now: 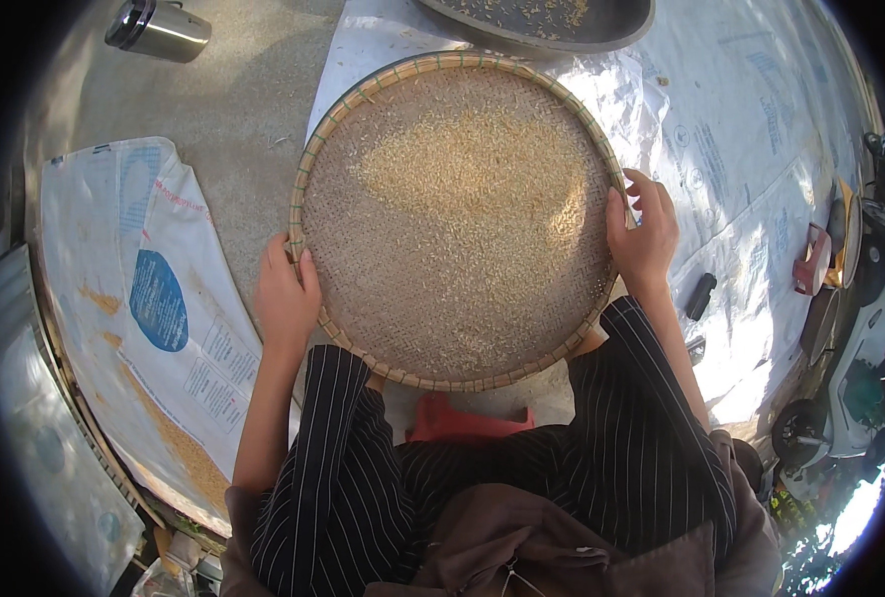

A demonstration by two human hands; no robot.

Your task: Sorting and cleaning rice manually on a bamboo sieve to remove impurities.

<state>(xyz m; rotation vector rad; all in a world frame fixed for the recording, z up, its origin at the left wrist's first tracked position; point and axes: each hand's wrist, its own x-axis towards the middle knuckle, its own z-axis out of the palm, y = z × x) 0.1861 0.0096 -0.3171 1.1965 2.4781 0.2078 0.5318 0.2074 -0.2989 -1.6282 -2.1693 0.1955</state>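
Observation:
A round woven winnowing tray (363, 289) with a bound bamboo rim is held level above my knees. Pale golden grain (472, 164) lies thickest across its far half and thins out toward me. My left hand (288, 294) grips the rim at the left, thumb over the edge. On the right side my right hand (646, 229) clasps the rim a little farther up, its thumb on the inner edge. The undersides of both grips are hidden by the tray and hands.
Beyond the tray stands a dark basin (552, 42) with some grain. A steel tumbler (159, 30) is at the far left. Printed white sacks (189, 289) lie left, a white sheet (741, 169) right, with a small black object (701, 297). A red stool (467, 418) is under me; a motorbike (850, 388) stands right.

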